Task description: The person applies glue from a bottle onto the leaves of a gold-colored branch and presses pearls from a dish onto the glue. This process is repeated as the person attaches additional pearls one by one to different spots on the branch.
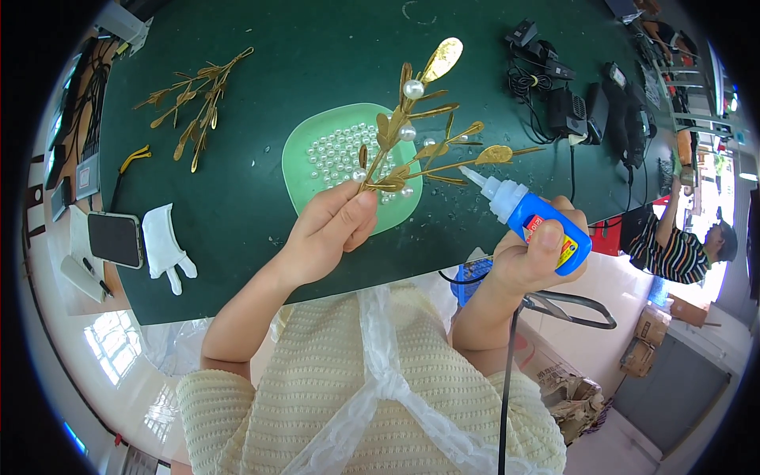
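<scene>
My left hand (339, 226) pinches the base of a gold leafy branch (393, 142) that fans up and to the right. Several white pearl beads (413, 89) sit along its stems. In my right hand (538, 252) is a blue glue bottle (546, 229) with a white nozzle, tilted so the tip points up and left. That tip is close to a lower right stem; whether it touches, I cannot tell. Beneath the branch lies a light green tray (305, 134) holding many loose pearl beads (336, 150), partly hidden by my left hand and the branch.
Another gold branch (202, 91) lies on the dark green table (332, 55) at the far left. Nearer are yellow-handled tweezers (133, 158), a phone (115, 239) and a white glove (164, 241). Black adapters and cables (566, 111) lie at right. A person in stripes (673, 249) is beyond.
</scene>
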### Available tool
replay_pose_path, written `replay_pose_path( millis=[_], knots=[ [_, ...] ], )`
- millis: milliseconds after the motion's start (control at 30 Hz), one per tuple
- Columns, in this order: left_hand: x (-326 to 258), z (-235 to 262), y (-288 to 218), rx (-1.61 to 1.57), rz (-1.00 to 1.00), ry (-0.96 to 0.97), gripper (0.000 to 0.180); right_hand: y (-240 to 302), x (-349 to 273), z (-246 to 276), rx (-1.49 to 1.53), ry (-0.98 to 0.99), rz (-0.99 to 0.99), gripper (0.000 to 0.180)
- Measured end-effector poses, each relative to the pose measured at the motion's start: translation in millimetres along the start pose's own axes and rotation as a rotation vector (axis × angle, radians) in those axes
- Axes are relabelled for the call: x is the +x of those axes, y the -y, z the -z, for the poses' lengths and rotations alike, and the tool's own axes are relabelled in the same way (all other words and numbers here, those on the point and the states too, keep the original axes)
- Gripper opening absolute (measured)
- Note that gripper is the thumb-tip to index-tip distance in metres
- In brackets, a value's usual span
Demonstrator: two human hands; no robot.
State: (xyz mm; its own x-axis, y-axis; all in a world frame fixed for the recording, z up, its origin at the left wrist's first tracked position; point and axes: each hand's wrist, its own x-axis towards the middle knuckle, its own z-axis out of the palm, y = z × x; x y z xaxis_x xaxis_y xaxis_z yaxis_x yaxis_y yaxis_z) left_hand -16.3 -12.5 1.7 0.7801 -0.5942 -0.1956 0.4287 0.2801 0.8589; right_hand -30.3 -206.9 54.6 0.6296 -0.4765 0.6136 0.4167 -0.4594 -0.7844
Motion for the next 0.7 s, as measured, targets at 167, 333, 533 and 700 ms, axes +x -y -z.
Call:
replay_pose_path(
  millis=[167,333,533,700],
  knots=[
    [3.1,-1.0,0.9,-0.124,-0.001,-0.016,0.030,-17.9,0.4,0.9,0.349,-0.117,-0.390,0.035],
    [2.3,2.3,0.3,-0.230,0.005,0.005,0.031,-28.8,2.7,8.3,0.744,0.087,-0.798,0.037],
    [3.2,3.7,-0.8,-0.285,0.035,-0.006,0.034,-47.8,-5.3,18.2,0.921,0.178,-0.910,0.028],
    [4.1,5.8,-2.5,-0.353,0.013,-0.026,0.034,-57.9,-8.7,18.4,0.721,0.312,-0.845,0.033]
  ],
)
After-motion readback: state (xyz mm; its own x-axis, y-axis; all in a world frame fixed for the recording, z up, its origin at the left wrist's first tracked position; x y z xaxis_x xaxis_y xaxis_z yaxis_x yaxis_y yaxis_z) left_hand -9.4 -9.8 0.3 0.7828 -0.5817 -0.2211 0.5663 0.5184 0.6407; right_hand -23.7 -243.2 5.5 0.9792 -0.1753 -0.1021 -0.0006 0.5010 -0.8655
